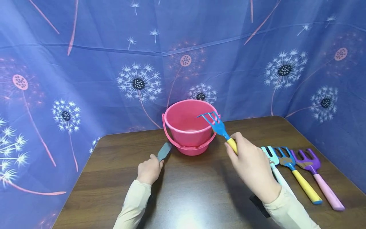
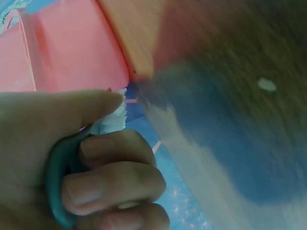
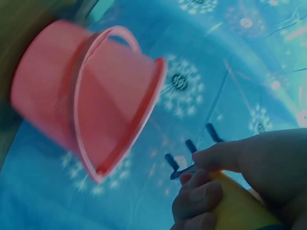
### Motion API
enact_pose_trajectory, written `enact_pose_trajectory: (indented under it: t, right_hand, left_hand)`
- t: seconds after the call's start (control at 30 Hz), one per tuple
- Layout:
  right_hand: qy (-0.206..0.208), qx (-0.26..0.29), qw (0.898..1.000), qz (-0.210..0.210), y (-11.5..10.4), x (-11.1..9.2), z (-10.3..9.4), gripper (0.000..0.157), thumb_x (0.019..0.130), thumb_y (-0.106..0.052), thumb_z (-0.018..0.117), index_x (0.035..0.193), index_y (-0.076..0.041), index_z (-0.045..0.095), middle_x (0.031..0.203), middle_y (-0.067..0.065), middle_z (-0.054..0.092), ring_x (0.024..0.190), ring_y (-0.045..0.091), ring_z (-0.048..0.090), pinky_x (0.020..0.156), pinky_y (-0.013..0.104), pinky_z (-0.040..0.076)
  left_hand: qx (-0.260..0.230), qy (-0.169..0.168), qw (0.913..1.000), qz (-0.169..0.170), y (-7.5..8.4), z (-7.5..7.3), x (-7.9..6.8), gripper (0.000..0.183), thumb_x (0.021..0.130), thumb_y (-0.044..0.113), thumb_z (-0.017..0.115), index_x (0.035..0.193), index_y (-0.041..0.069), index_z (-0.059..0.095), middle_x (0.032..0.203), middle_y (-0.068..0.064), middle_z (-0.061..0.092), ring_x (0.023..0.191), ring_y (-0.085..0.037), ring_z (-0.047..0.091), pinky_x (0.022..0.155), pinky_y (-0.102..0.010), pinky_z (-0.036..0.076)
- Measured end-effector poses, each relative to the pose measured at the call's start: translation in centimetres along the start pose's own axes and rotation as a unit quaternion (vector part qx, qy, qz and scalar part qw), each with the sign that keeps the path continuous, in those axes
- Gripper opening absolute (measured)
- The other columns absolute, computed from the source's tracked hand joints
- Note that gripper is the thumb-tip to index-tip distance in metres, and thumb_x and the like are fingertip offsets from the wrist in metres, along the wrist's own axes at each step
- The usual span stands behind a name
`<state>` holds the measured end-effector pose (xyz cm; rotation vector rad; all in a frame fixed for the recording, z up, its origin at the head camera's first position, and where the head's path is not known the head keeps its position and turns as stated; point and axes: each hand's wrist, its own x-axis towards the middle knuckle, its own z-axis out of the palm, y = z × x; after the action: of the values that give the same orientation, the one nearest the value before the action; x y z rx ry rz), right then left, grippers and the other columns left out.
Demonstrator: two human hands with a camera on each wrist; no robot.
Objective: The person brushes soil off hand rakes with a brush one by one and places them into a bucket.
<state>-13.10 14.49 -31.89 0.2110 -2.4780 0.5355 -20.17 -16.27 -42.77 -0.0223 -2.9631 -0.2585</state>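
A pink bucket [image 1: 190, 139] stands upright near the back of the table, its handle hanging down in front. My left hand [image 1: 149, 169] grips a small brush [image 1: 164, 152] by its teal handle, left of the bucket and low over the table; pale bristles [image 2: 115, 120] show past the thumb in the left wrist view. A blue hand rake with a yellow handle [image 1: 232, 145] is held up in my right hand [image 1: 253, 165]. Its tines overlap the bucket's right rim in the head view, while the right wrist view shows them apart from the bucket [image 3: 110, 96].
At the right lie a mint rake [image 1: 274, 159], a blue rake with a yellow handle [image 1: 303, 181] and a purple rake with a pink handle [image 1: 326, 187], with brown smears on their heads. A black item [image 1: 258, 205] shows under my right wrist. Blue dandelion cloth [image 1: 234, 79] hangs behind the wooden table [image 1: 120, 156].
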Motion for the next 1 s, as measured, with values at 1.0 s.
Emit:
enact_pose_trajectory:
  t: [1.0]
  right_hand:
    - [-0.045,0.03,0.999,-0.001,-1.4,-0.1,1.8,0.01,0.092,-0.017,0.068,0.091,-0.016,0.058,0.06,-0.004,0.041,0.044,0.012,0.035,0.043,0.029,0.029]
  left_hand:
    - [-0.053,0.101,0.9934,-0.012,0.8,-5.7,-3.5,0.047,0.105,0.041,0.052,0.089,-0.003,0.048,0.057,-0.018,0.058,0.049,-0.037,0.063,0.042,-0.047,0.045]
